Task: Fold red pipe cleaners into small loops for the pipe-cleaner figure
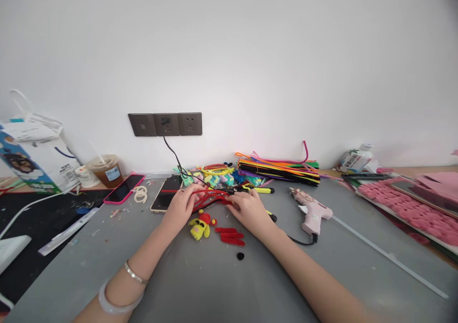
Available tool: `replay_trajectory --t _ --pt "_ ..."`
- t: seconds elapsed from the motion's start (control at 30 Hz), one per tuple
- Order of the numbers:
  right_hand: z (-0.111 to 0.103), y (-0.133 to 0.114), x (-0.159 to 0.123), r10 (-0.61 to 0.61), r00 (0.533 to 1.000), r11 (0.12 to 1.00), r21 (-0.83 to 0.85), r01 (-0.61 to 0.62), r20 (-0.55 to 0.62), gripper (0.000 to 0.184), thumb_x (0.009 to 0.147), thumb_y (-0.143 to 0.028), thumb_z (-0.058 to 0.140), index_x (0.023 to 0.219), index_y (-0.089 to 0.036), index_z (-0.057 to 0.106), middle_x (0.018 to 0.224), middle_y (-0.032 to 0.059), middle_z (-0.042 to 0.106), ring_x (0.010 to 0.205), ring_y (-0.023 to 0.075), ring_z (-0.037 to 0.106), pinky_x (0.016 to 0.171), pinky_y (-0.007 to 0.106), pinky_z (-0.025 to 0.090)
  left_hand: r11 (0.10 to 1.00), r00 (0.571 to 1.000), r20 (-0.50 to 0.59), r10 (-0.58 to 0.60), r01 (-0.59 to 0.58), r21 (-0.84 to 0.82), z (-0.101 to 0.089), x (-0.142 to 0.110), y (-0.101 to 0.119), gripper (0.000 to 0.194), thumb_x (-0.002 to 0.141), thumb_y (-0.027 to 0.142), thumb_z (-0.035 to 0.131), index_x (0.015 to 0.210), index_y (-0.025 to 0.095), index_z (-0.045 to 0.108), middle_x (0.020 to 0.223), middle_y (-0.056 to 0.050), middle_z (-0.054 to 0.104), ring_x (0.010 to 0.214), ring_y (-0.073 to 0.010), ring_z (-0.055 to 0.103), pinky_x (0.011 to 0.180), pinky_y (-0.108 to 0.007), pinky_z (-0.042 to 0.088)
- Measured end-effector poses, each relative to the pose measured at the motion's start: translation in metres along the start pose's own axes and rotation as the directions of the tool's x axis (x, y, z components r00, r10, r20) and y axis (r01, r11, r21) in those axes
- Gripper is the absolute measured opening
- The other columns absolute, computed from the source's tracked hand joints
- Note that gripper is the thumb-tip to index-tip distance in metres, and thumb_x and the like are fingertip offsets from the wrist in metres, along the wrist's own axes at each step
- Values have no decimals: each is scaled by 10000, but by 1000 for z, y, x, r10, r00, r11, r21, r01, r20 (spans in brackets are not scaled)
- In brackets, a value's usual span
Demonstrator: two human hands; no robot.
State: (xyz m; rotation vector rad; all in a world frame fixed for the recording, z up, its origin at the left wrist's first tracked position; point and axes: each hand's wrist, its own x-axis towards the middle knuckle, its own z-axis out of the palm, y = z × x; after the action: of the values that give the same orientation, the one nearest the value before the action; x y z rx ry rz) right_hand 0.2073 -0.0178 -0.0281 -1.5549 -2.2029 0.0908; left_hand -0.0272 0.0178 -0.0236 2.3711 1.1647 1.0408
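Observation:
Red pipe cleaners (211,198) stretch between my two hands over the grey mat. My left hand (184,203) has its fingers closed on their left end, beside a phone with a dark screen (167,194). At the right end my right hand (248,208) pinches the red pipe cleaners, its fingertips partly hidden. Just in front lies a small yellow figure with a red hat (200,225). Short red pipe cleaner pieces (231,236) rest to its right, with a black pompom (240,255) nearer me. Yellow-and-black pliers (263,190) lie behind my right hand.
A pink glue gun (312,212) with a long glue stick (390,256) lies on the right. Bundled coloured pipe cleaners (279,169) sit by the wall. On the left are a pink-cased phone (124,189), a drink cup (107,171) and a carton (39,156).

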Motion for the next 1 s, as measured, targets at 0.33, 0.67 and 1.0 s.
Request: replay_trajectory --t 0.33,0.67,1.0 --pt "4 -7 3 -35 998 999 -38 37 50 45 874 -159 650 830 -167 652 872 85 696 860 250 634 853 391 306 1000 1000 22 -12 12 4 3 2 -7 320 915 129 385 1101 222 628 1040 -61 755 897 -234 706 844 -347 511" --pt "-33 21 -5 -4 993 959 281 -30 122 53 837 -182 571 793 -200 594 729 -6 617 649 154 557 613 259 412 998 996 54 -68 68 3 -3 2 -5 239 953 241 408 1086 209 604 974 -50 754 854 -205 721 763 -284 501" --pt "-49 23 -4 19 991 859 505 -85 134 235 947 -355 523 1004 -211 699 1018 60 738 882 224 670 715 299 494 993 993 46 -108 105 62 -3 2 -10 265 868 189 454 1065 213 629 827 -3 696 568 -138 571 622 -252 439"
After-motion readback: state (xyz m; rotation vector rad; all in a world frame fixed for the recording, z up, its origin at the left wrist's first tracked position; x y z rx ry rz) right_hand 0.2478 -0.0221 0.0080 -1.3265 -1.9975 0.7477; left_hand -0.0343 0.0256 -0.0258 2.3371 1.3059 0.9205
